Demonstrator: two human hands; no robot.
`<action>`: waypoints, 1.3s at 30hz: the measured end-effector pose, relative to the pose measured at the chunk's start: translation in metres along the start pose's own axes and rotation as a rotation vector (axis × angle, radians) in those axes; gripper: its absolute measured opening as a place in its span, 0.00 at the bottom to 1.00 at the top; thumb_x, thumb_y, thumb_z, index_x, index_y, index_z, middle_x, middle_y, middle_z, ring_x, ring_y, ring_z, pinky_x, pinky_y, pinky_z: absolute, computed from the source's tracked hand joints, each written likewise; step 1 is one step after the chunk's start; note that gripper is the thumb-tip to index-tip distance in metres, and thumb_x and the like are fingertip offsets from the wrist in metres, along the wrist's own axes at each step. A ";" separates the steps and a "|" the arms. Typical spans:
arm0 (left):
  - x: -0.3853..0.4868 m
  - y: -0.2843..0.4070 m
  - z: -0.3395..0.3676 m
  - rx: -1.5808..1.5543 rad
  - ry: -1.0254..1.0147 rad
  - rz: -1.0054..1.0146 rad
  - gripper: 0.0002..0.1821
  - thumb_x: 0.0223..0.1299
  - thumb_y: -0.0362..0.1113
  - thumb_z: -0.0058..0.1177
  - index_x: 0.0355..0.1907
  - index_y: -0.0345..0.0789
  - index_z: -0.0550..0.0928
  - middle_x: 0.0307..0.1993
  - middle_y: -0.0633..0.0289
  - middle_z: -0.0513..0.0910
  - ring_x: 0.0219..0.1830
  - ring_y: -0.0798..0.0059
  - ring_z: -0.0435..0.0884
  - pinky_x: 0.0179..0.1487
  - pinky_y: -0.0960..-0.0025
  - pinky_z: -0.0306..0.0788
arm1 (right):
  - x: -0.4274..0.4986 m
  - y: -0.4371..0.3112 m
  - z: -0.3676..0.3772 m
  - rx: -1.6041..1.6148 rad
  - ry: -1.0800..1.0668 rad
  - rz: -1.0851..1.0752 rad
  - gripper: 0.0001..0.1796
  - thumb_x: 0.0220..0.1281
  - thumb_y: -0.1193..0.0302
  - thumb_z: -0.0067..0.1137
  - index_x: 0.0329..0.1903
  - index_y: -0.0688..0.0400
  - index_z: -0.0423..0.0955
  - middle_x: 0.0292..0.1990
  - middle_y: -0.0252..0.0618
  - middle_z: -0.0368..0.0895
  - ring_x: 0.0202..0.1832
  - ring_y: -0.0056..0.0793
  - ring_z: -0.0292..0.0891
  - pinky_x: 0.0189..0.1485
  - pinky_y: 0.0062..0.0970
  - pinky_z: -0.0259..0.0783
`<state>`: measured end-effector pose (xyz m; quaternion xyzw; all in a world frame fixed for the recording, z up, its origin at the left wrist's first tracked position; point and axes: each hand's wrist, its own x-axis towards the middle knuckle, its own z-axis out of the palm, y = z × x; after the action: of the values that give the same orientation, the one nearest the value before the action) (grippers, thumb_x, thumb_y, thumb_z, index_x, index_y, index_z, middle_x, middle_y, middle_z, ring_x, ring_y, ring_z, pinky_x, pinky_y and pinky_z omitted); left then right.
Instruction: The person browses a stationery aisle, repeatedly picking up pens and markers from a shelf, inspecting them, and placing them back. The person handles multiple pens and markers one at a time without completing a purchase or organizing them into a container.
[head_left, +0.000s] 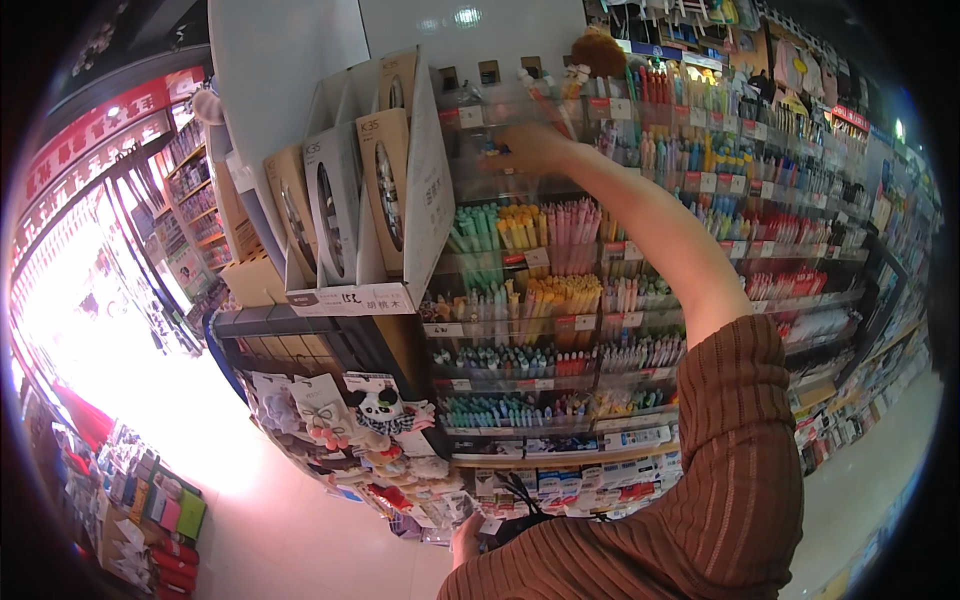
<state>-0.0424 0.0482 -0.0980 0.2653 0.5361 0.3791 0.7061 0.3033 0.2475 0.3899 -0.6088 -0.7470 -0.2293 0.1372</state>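
My right hand (529, 148), blurred, reaches into an upper clear plastic bin (480, 180) of a pen display rack; whether its fingers hold anything is unclear. A small blue item shows at the fingertips. Below the hand stand green pens (476, 225), yellow pens (523, 227) and pink pens (572, 225) in another tier. My left hand (466, 534) is low at the bottom, partly hidden by my brown ribbed sleeve. It is beside a small clear packet with white card (489, 525); its grip cannot be made out.
A cardboard display box (352, 296) with boxed items stands left of the rack. Plush accessories (381, 412), one a panda, hang below it. More pen tiers (787, 232) curve off to the right. Stacked goods (161, 502) lie at lower left beside a bright doorway (112, 337).
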 end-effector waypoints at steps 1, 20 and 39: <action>0.000 0.000 0.000 0.048 0.008 0.019 0.18 0.57 0.43 0.47 0.36 0.28 0.78 0.29 0.58 0.80 0.29 0.73 0.78 0.32 0.74 0.69 | 0.002 0.001 -0.003 -0.059 -0.016 -0.019 0.28 0.57 0.46 0.43 0.31 0.61 0.75 0.26 0.46 0.77 0.32 0.43 0.75 0.37 0.37 0.69; -0.042 0.028 0.022 -0.075 -0.140 -0.056 0.15 0.56 0.46 0.47 0.32 0.36 0.78 0.21 0.66 0.76 0.15 0.78 0.70 0.18 0.76 0.60 | 0.068 0.117 -0.059 -0.508 0.408 0.466 0.09 0.54 0.71 0.47 0.31 0.58 0.77 0.28 0.45 0.79 0.30 0.38 0.77 0.32 0.37 0.70; -0.052 0.022 0.020 0.082 -0.006 -0.122 0.18 0.57 0.49 0.45 0.34 0.35 0.78 0.22 0.64 0.76 0.18 0.78 0.71 0.19 0.76 0.60 | -0.118 -0.180 0.193 0.811 0.425 0.010 0.03 0.51 0.76 0.53 0.30 0.62 0.72 0.28 0.41 0.75 0.26 0.32 0.74 0.28 0.27 0.69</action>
<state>-0.0361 0.0186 -0.0458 0.2619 0.5644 0.3121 0.7180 0.1690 0.2190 0.1357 -0.4489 -0.7289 -0.0373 0.5156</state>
